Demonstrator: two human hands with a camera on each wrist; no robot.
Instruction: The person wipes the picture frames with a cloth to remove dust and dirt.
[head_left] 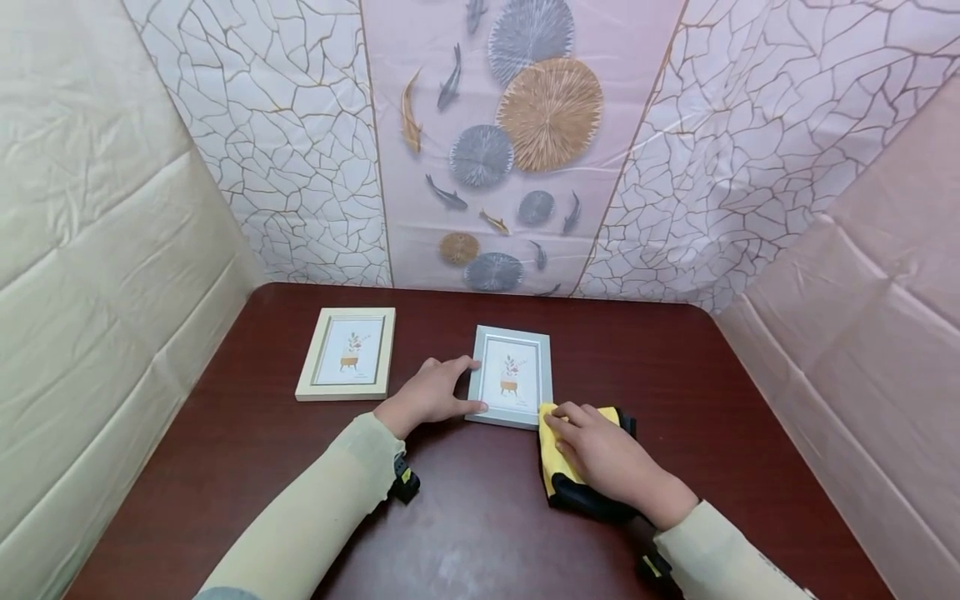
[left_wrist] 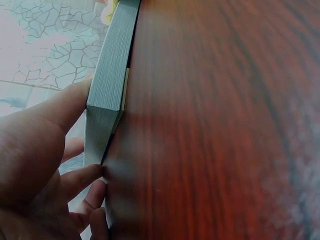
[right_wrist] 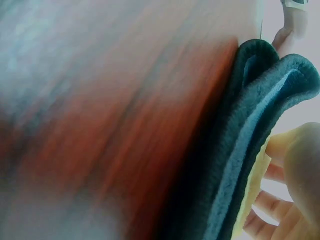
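A pale grey picture frame lies face up on the table, showing a print of a plant in an orange pot. My left hand holds it by the left side, thumb at the lower left corner and fingers farther up the edge. In the left wrist view, the ridged side of the grey frame shows close to the tabletop. My right hand has its bent fingers on a folded yellow cloth with a black border. The cloth's upper left corner overlaps the frame's lower right corner. Folded dark layers of the cloth fill the right wrist view.
A cream picture frame with a similar print lies to the left of my left hand. The dark red wooden table is backed by a patterned curtain. Padded cream panels line the sides.
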